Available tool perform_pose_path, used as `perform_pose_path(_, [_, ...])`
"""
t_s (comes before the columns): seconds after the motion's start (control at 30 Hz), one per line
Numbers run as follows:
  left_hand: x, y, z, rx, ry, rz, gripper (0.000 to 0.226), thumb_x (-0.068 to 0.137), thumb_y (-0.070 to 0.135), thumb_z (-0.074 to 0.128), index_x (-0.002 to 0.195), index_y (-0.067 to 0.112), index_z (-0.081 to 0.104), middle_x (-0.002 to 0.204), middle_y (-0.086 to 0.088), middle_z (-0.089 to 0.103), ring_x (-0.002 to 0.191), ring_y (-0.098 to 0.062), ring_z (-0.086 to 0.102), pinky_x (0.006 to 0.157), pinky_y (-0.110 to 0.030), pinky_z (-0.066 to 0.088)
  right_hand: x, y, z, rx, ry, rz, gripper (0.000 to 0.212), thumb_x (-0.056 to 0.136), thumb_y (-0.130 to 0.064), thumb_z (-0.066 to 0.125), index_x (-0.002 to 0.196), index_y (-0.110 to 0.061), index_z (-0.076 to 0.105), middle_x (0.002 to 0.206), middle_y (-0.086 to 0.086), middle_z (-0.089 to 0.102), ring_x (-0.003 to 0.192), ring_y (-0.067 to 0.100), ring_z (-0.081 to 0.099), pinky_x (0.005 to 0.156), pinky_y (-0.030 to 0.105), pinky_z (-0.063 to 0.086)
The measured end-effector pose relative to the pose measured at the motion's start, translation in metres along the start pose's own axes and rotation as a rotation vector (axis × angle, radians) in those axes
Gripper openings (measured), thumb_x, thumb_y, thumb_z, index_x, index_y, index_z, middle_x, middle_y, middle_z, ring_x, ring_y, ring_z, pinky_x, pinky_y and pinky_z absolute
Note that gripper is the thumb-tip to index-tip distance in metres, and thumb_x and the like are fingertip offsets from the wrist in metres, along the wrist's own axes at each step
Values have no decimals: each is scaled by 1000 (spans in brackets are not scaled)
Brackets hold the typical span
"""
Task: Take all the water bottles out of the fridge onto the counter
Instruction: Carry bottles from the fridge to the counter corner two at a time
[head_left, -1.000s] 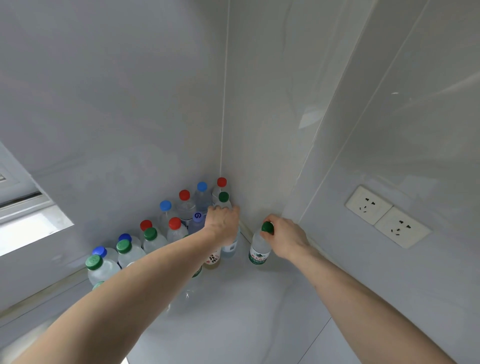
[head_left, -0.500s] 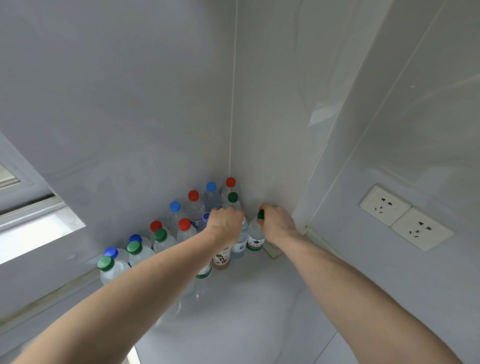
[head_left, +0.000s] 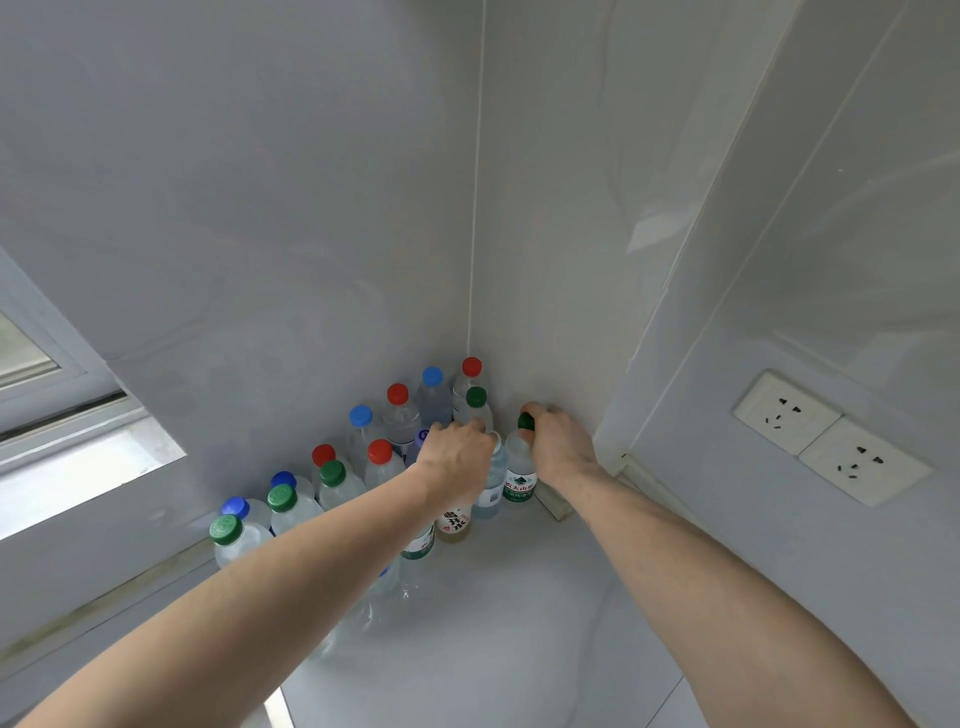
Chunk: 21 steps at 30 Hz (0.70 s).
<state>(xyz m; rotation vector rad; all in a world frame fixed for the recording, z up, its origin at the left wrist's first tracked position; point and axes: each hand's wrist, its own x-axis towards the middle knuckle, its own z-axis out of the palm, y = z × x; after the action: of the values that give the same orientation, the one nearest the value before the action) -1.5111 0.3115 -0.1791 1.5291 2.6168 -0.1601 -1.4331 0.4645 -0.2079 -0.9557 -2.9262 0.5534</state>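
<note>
Bottles (head_left: 332, 483): light, slick (condensation likely); take them at the neck; your right hand (head_left: 558, 444) grips one cap, left hand (head_left: 457, 457) clasps another

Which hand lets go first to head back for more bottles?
Probably right: right hand grips only the green-capped bottle, already standing on the counter. Left hand sits over crowded bottles.

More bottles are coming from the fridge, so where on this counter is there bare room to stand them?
The counter is bare in front of the bottles, between the two forearms. The back corner is crowded: bottles line the left wall up to the corner, where the left hand and the right hand, gripping a green-capped bottle, work.
</note>
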Motion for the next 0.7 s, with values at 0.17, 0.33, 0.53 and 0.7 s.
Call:
perform_pose_path(0.17, [-6, 0, 0, -30, -24, 5, 55, 86, 2, 62, 137, 18, 50, 126, -6, 54, 112, -31, 59, 93, -44, 49, -1, 8, -5, -20, -95, -4, 49, 107, -23, 49, 155, -27, 43, 141, 16, 56, 127, 39, 56, 104, 40, 48])
perform_pose_path(0.33, [-15, 0, -1, -65, -26, 7, 60, 88, 2, 59, 143, 20, 45, 136, -4, 51, 118, -30, 56, 100, -44, 48, -15, 15, -11, -42, -157, 15, 62, 106, -22, 48, 163, -34, 25, 152, 11, 49, 134, 36, 52, 106, 39, 46])
perform_pose_path(0.53, [-35, 1, -5, -121, -7, 5, 68, 89, 4, 56, 151, 26, 40, 150, 0, 43, 124, -29, 53, 105, -42, 44, -51, 18, -22, -3, -127, 32, 70, 105, -26, 49, 164, -35, 13, 150, 11, 49, 129, 34, 57, 102, 42, 50])
perform_pose_path(0.7, [-85, 5, -21, -234, 76, 35, 56, 101, 20, 48, 154, 30, 37, 162, 2, 32, 138, -27, 44, 110, -40, 38, -115, 1, -41, 173, -81, 30, 69, 101, -23, 56, 161, -38, 24, 149, 6, 47, 129, 29, 56, 102, 36, 48])
